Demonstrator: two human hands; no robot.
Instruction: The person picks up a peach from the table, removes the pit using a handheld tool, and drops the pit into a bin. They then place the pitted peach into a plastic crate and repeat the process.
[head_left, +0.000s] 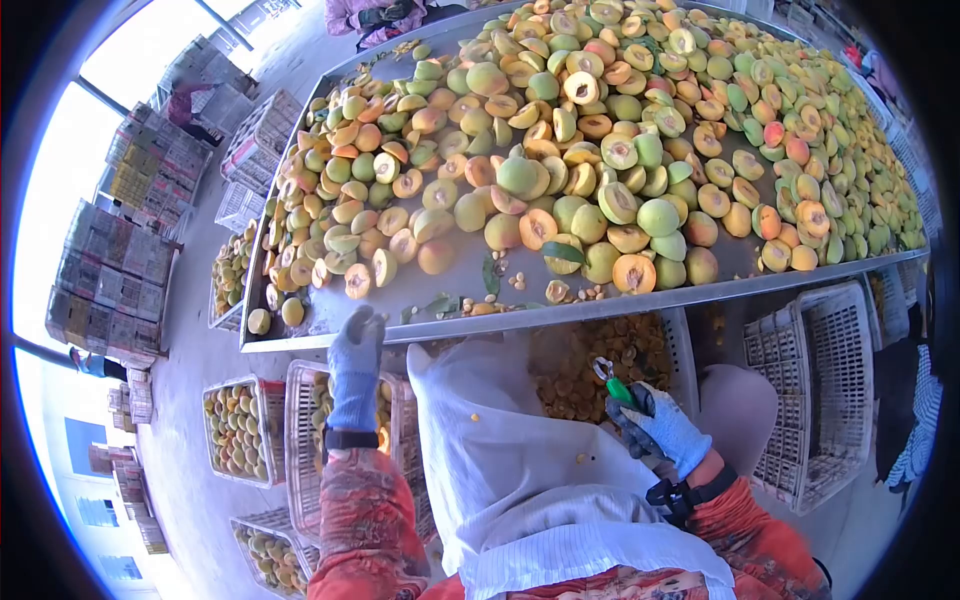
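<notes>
My left hand (356, 350), in a blue-grey glove, is raised at the front edge of the metal table (460, 328), near its left part. Its fingers are curled together, and whatever they may hold is hidden. In my gloved right hand (662, 425) is a green-handled pitting tool (619, 389) with a looped metal head, held over my lap. Halved yellow-green peaches (535, 228) with brown hollows or stones are heaped across the table. Loose stones and a green leaf (491, 272) lie close to its front edge.
Below the table, a crate (682, 350) contains brownish scraps. Peach-filled crates (236, 430) stand at left; a plastic crate (780, 400) is at right. A white apron (500, 440) covers my lap. Stacked crates (115, 265) and other people (375, 15) are farther back.
</notes>
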